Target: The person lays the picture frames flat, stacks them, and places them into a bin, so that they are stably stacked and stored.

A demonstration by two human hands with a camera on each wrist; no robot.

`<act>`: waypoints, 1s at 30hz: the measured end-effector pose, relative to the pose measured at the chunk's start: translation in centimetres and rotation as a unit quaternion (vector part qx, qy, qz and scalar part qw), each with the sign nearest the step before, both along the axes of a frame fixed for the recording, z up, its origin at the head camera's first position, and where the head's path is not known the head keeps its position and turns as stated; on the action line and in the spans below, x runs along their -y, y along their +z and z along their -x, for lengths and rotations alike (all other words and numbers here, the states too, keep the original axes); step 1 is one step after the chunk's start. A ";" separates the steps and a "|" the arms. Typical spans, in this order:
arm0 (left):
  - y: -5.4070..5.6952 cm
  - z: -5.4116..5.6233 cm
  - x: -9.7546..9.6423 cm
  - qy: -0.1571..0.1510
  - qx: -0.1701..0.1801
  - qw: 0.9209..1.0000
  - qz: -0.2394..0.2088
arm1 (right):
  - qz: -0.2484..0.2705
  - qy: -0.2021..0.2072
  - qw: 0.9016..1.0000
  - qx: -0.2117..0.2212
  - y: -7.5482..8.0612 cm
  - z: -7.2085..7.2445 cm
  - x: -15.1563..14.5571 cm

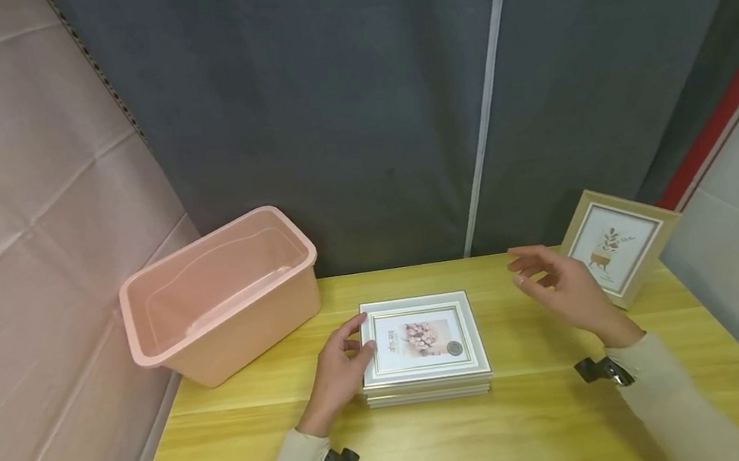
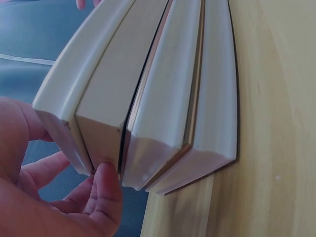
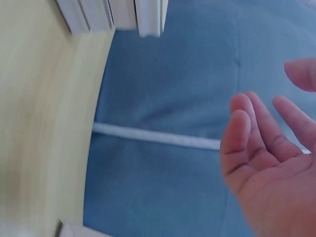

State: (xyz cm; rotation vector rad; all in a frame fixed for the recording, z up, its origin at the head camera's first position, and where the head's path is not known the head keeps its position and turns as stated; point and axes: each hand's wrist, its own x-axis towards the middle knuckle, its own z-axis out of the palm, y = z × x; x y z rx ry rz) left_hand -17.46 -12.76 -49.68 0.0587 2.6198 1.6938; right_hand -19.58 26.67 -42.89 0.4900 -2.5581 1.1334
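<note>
A stack of several picture frames (image 1: 428,373) lies on the table, the top one white with a flower print. My left hand (image 1: 339,376) is at the stack's left side. Its thumb is by the top frame's edge. In the left wrist view, fingertips (image 2: 106,173) touch the side of a beige frame (image 2: 101,118) just under the top one. My right hand (image 1: 572,298) hovers to the right of the stack with loosely bent fingers, holding nothing. Behind it a light-wood photo frame (image 1: 610,247) with a plant print stands propped up. Between the right hand and the stack (image 3: 123,15) is a gap.
A pink plastic bin (image 1: 268,304) stands at the back left of the yellow wooden table (image 1: 438,453). A dark grey curtain (image 1: 327,112) with a pale strip hangs behind the table. Light cloth walls (image 1: 30,226) flank both sides.
</note>
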 end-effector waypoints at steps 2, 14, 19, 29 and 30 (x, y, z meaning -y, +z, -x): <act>0.0 0.0 0.0 0.000 0.002 1.000 0.000 | 0.005 -0.004 1.000 -0.008 0.5 0.2 -0.8; 0.0 0.1 0.0 -0.003 0.008 1.000 -0.005 | 0.035 -0.077 0.996 -0.033 2.9 1.9 -6.6; -0.1 -0.1 0.0 -0.010 0.011 1.000 -0.007 | 0.048 -0.099 0.993 -0.042 3.0 3.1 -9.4; -0.3 -0.1 -0.1 -0.019 0.014 1.000 -0.009 | 0.014 -0.145 0.989 0.010 3.6 4.3 -14.6; -0.3 0.0 -0.1 -0.020 0.016 1.000 -0.010 | 0.010 -0.151 0.988 0.014 3.6 4.4 -15.1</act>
